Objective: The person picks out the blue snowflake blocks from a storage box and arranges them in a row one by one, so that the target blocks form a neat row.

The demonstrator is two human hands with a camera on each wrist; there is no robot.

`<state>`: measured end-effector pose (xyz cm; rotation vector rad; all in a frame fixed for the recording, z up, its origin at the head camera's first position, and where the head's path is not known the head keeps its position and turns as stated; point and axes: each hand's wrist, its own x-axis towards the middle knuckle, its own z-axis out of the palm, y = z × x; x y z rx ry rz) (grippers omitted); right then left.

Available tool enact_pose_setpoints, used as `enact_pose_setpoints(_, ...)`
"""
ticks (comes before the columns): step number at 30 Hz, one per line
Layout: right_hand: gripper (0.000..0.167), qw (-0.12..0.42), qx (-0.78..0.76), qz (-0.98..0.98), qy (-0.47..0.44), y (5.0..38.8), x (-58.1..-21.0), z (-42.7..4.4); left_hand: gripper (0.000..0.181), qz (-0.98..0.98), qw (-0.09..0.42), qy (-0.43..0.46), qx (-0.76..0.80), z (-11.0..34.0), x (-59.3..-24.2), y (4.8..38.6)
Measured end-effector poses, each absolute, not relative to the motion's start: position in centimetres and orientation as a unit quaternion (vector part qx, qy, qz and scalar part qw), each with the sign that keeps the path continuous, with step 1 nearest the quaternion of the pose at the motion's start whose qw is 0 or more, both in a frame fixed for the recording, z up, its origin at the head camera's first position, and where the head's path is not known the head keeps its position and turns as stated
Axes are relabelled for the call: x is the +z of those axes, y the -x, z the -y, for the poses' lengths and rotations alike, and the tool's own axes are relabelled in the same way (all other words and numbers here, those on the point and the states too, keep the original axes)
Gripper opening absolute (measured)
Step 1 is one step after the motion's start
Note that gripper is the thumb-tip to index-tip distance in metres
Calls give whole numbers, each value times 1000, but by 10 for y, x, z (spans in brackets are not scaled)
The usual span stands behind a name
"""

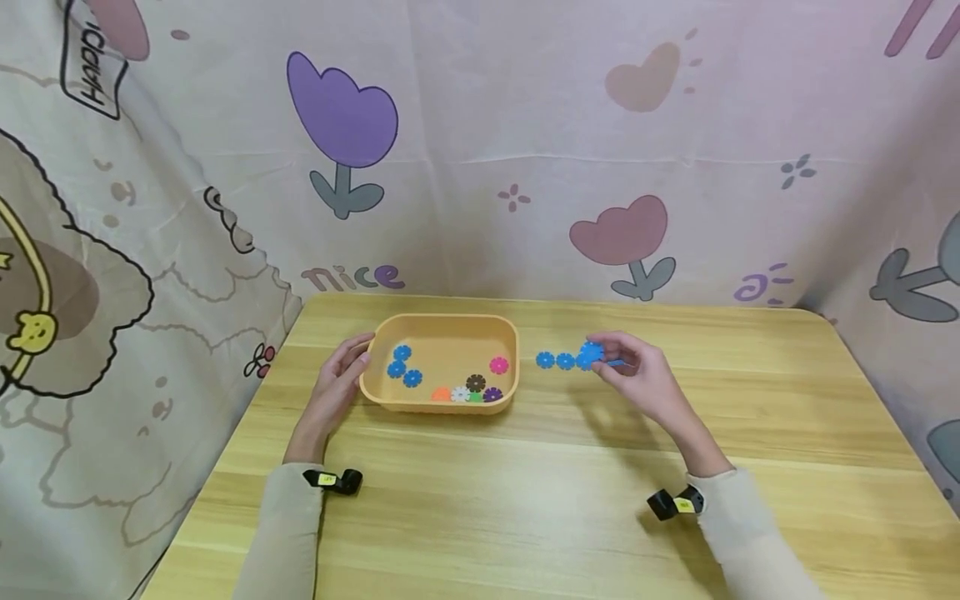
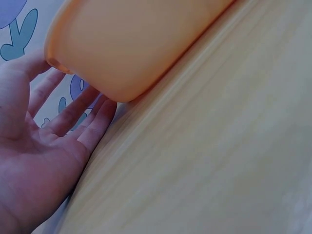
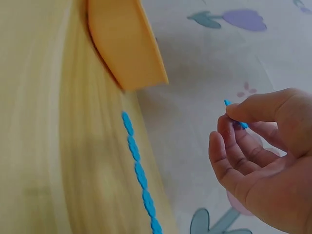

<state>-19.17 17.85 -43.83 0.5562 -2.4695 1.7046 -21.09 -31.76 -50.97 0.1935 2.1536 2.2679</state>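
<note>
My right hand pinches a blue snowflake-shaped plastic disc between thumb and fingertips. In the right wrist view this disc is mostly hidden by the fingers, held above the table. Beneath it, several like discs lie in a line on the wood, among them a blue disc at the left end; the hand covers part of this row. My left hand touches the left end of a yellow-orange plastic tray. Seen from the left wrist, its fingers are spread and fairly straight against the tray's end.
Inside the tray are blue discs at the left, a pink disc at the right, and brown, orange, white, green and purple ones near the front wall. A wooden table carries everything. Printed cloth hangs behind and at the sides.
</note>
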Motion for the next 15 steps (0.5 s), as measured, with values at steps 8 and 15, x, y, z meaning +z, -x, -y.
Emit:
enact_pose_setpoints(8,36,72,559,810,-159,193,-439,-201,50,-689,2,-61,722,318,-510,210)
enact_pose_setpoints(15,36,76,545,824,-135,198,-450,-215,49,-685,1,-66,725,319,-511,210)
